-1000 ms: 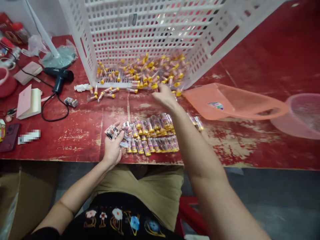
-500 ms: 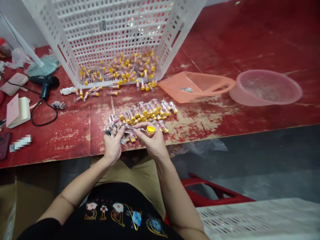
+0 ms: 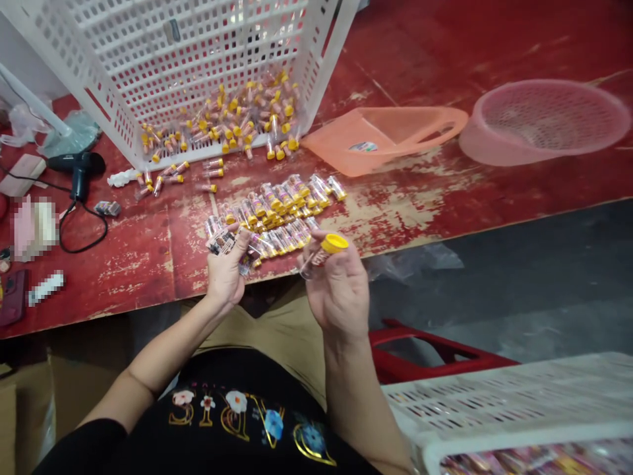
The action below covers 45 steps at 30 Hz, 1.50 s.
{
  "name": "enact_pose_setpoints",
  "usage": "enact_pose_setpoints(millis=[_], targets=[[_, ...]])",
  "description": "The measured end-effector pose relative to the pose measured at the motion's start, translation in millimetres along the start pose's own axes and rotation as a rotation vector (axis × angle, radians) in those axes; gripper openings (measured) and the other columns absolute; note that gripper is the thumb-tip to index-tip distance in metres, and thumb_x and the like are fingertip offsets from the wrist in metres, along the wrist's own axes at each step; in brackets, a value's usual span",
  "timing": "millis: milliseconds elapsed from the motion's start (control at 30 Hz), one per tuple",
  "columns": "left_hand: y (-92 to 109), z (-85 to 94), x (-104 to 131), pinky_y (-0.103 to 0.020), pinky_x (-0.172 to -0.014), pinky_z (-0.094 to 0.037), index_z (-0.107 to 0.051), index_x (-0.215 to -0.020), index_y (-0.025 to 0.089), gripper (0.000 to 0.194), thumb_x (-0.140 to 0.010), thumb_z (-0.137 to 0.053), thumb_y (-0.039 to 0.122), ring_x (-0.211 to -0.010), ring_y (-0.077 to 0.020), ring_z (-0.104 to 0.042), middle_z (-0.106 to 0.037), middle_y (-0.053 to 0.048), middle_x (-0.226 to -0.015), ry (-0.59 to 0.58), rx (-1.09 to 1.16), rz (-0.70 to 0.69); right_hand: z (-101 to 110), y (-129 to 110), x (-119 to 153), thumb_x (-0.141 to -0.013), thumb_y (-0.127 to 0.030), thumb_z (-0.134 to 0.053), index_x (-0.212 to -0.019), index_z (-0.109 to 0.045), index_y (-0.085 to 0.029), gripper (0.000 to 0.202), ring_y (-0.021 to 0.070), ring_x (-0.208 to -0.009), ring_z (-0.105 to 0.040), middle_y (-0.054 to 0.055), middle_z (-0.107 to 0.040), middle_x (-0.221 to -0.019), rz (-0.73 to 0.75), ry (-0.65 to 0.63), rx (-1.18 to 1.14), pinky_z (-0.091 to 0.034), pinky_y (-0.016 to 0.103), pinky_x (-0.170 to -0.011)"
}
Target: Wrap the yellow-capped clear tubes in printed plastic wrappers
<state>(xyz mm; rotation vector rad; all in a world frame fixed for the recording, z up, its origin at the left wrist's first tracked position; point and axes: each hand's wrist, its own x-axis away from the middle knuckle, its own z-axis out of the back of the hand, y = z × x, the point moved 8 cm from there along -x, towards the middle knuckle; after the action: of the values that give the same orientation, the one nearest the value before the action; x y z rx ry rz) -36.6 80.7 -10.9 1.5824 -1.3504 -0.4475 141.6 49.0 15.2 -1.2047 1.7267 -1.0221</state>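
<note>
My left hand is closed on a bunch of printed plastic sleeves, just over the table's front edge. Raised to the right of it, my right hand grips a clear tube with a yellow cap; the tube tilts, cap up and to the right. Beyond my hands, rows of labelled tubes with yellow caps lie side by side on the red table. A few loose tubes lie farther back, near the crate.
A white crate tipped on its side holds a heap of capped tubes. An orange scoop and a pink basket are to the right. At left are a hair dryer and a phone. Another white crate stands lower right.
My right hand has moved right and up, away from my left hand, carrying the yellow-capped tube. The left hand keeps the sleeves. The camera view has shifted slightly.
</note>
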Motion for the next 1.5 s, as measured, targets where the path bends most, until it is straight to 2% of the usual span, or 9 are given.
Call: enact_pose_setpoints(millis=[100, 300, 400, 567, 700, 800, 1000, 1333, 1500], targets=[[-4, -3.9, 4, -0.025, -0.082, -0.05, -0.072, -0.104, 0.019, 0.056, -0.055, -0.094, 0.031, -0.082, -0.0123, -0.067, -0.073, 0.0, -0.087, -0.004, 0.009, 0.046, -4, -11, 5, -0.091, -0.054, -0.061, -0.115, -0.058, -0.031, 0.034, 0.0164, -0.086, -0.066, 0.003, -0.06, -0.096, 0.101, 0.006, -0.008, -0.058, 0.031, -0.077], [-13, -10.8, 13, -0.027, -0.074, -0.056, -0.07, -0.101, 0.017, 0.056, -0.053, -0.095, 0.034, -0.066, -0.0104, -0.065, -0.07, 0.003, -0.078, -0.056, 0.025, 0.191, -2, -14, 11, -0.088, -0.031, -0.07, -0.115, -0.057, -0.03, 0.03, 0.0171, -0.097, -0.07, 0.004, -0.068, -0.106, 0.295, 0.164, 0.137, -0.062, 0.033, -0.085], [-14, -15.9, 18, -0.03, -0.078, -0.058, -0.07, -0.104, 0.017, 0.058, -0.054, -0.094, 0.034, -0.074, -0.0143, -0.069, -0.071, 0.001, -0.082, -0.102, 0.039, 0.229, 0, -15, 23, -0.084, -0.02, -0.075, -0.112, -0.06, -0.029, 0.033, 0.0179, -0.1, -0.073, 0.003, -0.073, -0.11, 0.381, 0.181, 0.159, -0.063, 0.033, -0.085], [-11, -20.5, 19, -0.034, -0.092, -0.055, -0.067, -0.113, 0.017, 0.065, -0.055, -0.094, 0.03, -0.094, -0.0197, -0.072, -0.076, -0.005, -0.095, -0.169, 0.034, 0.214, -5, -13, 34, -0.091, -0.026, -0.067, -0.12, -0.066, -0.028, 0.029, 0.0241, -0.113, -0.071, 0.006, -0.072, -0.124, 0.363, -0.022, 0.236, -0.062, 0.043, -0.095], [-10, -23.5, 20, -0.038, -0.098, -0.052, -0.065, -0.117, 0.018, 0.069, -0.056, -0.094, 0.032, -0.104, -0.0234, -0.071, -0.076, -0.006, -0.101, -0.247, -0.003, 0.219, -7, -12, 29, -0.095, -0.02, -0.059, -0.127, -0.067, -0.031, 0.035, 0.0257, -0.125, -0.065, 0.004, -0.067, -0.136, 0.286, -0.127, 0.374, -0.054, 0.049, -0.108], [-8, -24.6, 24, -0.038, -0.098, -0.052, -0.066, -0.117, 0.019, 0.07, -0.054, -0.094, 0.032, -0.104, -0.0243, -0.07, -0.076, -0.006, -0.101, -0.279, -0.016, 0.198, -10, -15, 24, -0.092, -0.019, -0.063, -0.123, -0.07, -0.034, 0.035, 0.0259, -0.122, -0.066, 0.002, -0.071, -0.127, 0.293, -0.133, 0.405, -0.051, 0.052, -0.11], [-16, -17.6, 35, -0.039, -0.094, -0.054, -0.068, -0.119, 0.023, 0.073, -0.051, -0.096, 0.025, -0.099, -0.0246, -0.071, -0.075, -0.003, -0.089, -0.227, -0.06, 0.228, 0, -24, 26, -0.084, -0.023, -0.074, -0.101, -0.077, -0.033, 0.02, 0.0234, -0.092, -0.073, 0.001, -0.078, -0.096, 0.326, 0.093, 0.487, -0.059, 0.048, -0.09], [-20, -19.5, 39, -0.034, -0.094, -0.055, -0.065, -0.126, 0.025, 0.082, -0.05, -0.096, 0.02, -0.102, -0.0231, -0.071, -0.076, -0.003, -0.098, -0.245, -0.018, 0.236, -3, -29, 30, -0.081, -0.013, -0.076, -0.099, -0.078, -0.036, 0.029, 0.0204, -0.084, -0.07, -0.002, -0.077, -0.089, 0.391, 0.137, 0.469, -0.056, 0.042, -0.083], [-23, -27.6, 37, -0.034, -0.086, -0.058, -0.065, -0.122, 0.022, 0.075, -0.053, -0.095, 0.027, -0.098, -0.0247, -0.072, -0.075, -0.006, -0.096, -0.288, -0.025, 0.262, 3, -17, 28, -0.082, -0.022, -0.076, -0.092, -0.078, -0.031, 0.014, 0.021, -0.085, -0.071, 0.001, -0.076, -0.088, 0.316, 0.19, 0.469, -0.058, 0.043, -0.085]])
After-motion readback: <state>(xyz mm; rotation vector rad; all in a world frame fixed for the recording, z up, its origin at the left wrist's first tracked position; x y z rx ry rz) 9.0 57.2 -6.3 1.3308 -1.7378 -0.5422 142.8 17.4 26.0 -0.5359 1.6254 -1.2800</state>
